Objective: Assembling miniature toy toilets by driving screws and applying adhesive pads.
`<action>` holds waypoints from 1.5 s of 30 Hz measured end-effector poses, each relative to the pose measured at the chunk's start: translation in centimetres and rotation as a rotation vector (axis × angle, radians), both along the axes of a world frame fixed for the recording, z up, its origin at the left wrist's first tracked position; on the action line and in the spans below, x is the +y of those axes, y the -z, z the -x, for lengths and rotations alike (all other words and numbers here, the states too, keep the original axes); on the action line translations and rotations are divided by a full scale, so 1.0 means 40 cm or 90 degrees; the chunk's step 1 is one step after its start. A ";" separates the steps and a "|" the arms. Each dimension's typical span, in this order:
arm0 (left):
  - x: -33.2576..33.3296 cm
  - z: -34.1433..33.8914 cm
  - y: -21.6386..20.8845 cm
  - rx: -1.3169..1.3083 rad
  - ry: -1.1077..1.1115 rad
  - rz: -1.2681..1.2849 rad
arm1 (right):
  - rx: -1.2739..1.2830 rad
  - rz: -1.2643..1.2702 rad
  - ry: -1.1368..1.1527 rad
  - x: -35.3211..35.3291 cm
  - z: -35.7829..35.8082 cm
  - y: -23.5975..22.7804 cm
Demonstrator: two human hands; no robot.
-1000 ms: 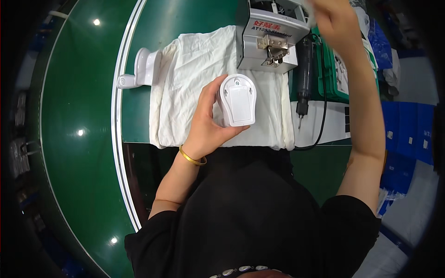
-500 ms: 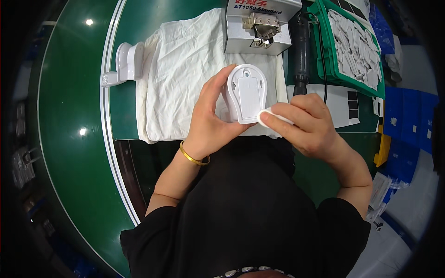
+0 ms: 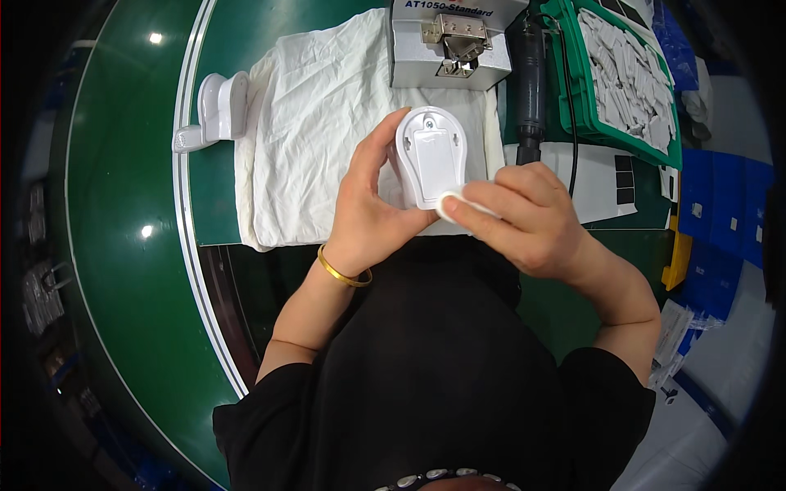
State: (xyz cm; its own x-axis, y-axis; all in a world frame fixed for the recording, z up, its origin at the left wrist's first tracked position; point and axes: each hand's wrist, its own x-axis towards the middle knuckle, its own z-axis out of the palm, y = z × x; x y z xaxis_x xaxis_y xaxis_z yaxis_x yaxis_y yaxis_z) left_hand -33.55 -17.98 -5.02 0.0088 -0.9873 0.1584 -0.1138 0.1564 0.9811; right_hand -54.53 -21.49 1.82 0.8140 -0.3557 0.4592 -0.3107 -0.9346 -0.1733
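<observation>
My left hand (image 3: 368, 200) is closed around the side of a white plastic housing (image 3: 438, 164), its thumb at the lower end. The housing has a rounded top, a recessed rectangular panel, two small side slots and a small round hole near the top. Between the thumb and fingers of my right hand (image 3: 528, 217) is a small white piece with a rounded end (image 3: 444, 206), held against the housing's lower right corner. Most of that piece is hidden by my fingers, and its kind does not show. Both hands are above the near edge of a white cloth (image 3: 319, 131).
A grey metal machine (image 3: 413, 69) stands behind the cloth, beside a black cylindrical tool (image 3: 530, 78) with a cable. Right of these, a green crate (image 3: 569, 102) holds many white pieces. A white plastic device (image 3: 221, 110) sits at the cloth's left edge. Blue bins (image 3: 712, 196) are at far right.
The white piece in my right hand has slid a little left along the housing's lower end. My left hand keeps its hold. The whole view has shifted slightly.
</observation>
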 end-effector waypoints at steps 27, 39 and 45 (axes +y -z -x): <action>0.001 0.025 0.025 -0.110 -0.170 0.187 | -0.343 -0.404 0.241 0.095 -0.071 0.108; -0.004 0.041 0.035 -0.175 -0.199 0.274 | -0.471 -0.603 0.353 0.092 -0.095 0.118; 0.003 0.029 0.036 -0.147 -0.184 0.224 | -0.378 -0.682 0.201 0.044 -0.033 0.107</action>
State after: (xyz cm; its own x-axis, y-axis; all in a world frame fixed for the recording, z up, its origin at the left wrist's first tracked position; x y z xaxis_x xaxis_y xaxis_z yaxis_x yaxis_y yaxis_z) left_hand -34.71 -17.84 -6.47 0.1991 -0.8359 0.5115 -0.4093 0.4034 0.8184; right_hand -53.20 -19.74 -2.48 0.3942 -0.9150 0.0863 -0.1084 -0.1395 -0.9843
